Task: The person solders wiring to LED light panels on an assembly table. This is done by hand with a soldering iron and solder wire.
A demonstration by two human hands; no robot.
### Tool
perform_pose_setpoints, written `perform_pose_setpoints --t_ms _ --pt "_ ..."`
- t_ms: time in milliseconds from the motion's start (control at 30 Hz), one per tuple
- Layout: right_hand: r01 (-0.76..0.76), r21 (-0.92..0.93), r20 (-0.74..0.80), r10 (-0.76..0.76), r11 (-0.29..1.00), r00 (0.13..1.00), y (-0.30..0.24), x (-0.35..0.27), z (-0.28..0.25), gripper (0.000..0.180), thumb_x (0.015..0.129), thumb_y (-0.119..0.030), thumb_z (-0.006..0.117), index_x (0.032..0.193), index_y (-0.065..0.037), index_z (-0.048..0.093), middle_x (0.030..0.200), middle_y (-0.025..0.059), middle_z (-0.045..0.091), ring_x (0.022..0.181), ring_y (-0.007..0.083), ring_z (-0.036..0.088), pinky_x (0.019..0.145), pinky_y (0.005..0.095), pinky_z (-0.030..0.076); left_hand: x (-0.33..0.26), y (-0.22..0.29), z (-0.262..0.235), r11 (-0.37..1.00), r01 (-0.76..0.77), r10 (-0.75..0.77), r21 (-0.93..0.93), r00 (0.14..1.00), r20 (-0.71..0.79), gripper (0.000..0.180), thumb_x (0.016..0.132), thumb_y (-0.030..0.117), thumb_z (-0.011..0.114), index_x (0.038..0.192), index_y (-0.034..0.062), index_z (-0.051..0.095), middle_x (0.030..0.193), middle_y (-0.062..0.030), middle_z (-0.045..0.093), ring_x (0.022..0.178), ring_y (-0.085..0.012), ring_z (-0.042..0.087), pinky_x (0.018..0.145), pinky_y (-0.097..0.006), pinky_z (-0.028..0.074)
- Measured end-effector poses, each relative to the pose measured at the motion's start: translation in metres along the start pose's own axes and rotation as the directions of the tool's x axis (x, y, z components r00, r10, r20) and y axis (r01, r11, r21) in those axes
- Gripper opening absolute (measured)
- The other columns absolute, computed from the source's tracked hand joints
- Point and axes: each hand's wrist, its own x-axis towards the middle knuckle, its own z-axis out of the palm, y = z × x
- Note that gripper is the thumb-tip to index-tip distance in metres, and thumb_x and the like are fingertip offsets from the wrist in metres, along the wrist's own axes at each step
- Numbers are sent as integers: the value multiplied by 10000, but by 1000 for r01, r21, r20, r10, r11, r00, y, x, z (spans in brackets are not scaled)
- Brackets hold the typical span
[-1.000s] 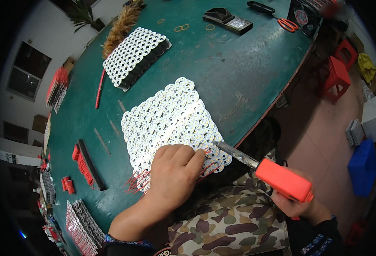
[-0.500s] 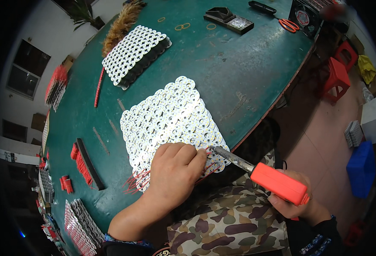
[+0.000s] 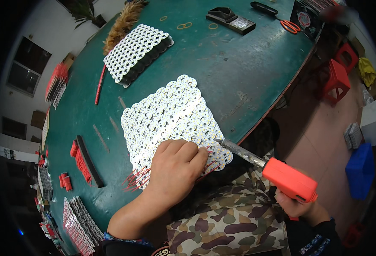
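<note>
A sheet of round white LED boards (image 3: 171,109) joined in rows lies on the green table before me. My left hand (image 3: 175,164) rests on its near part, fingers curled and closed on thin red wires; the fingertips are partly hidden. Loose ends of the red wires (image 3: 137,178) spread out left of the wrist, and more show right of the fingers. My right hand (image 3: 297,207) is wrapped round the handle of a red soldering iron (image 3: 289,178). Its metal tip is over the sheet's right edge, a little apart from my left fingertips.
A stack of LED boards (image 3: 136,53) stands farther back, beside a feather duster (image 3: 124,25). A soldering stand (image 3: 230,20) and orange-handled scissors (image 3: 289,27) lie at the far side. Red wire bundles (image 3: 83,164) and more boards (image 3: 81,226) are at left. Red stools (image 3: 336,81) stand right.
The soldering iron has shifted right and slightly down with my right hand, its tip moving away from my left fingertips. My left hand keeps its place on the sheet.
</note>
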Motion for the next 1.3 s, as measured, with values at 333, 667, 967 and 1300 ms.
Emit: perform_pose_setpoints --t_ms 333,667,967,1300 --pt "12 13 -4 -12 1000 1000 -3 3 -3 620 746 -32 783 1298 65 517 1064 191 705 854 306 750 777 382 605 -3 1 3 996 50 -52 -78 998 -29 236 758 68 673 992 74 698 849 -56 628 819 -274 632 725 -414 483" --pt "-4 19 21 3 1000 1000 -3 2 -6 616 743 -23 789 1288 68 516 1017 173 722 808 288 753 728 362 603 -3 7 7 997 6 -13 -74 996 -91 271 717 45 697 987 75 694 845 -61 625 792 -271 624 706 -423 473" --pt "15 -23 0 -15 1000 1000 -7 5 -4 577 750 -28 800 1261 75 550 958 168 728 777 295 755 693 366 606 -2 13 9 1000 24 -25 -20 996 -83 287 700 42 692 985 75 683 870 -63 635 834 -272 639 835 -432 506" --pt "3 -35 14 -3 999 1000 -10 5 -9 586 750 -21 788 1275 75 546 959 166 730 780 285 754 700 361 604 -2 13 7 997 45 -52 -62 993 -107 230 717 66 693 946 70 673 823 -57 584 784 -269 594 756 -411 460"
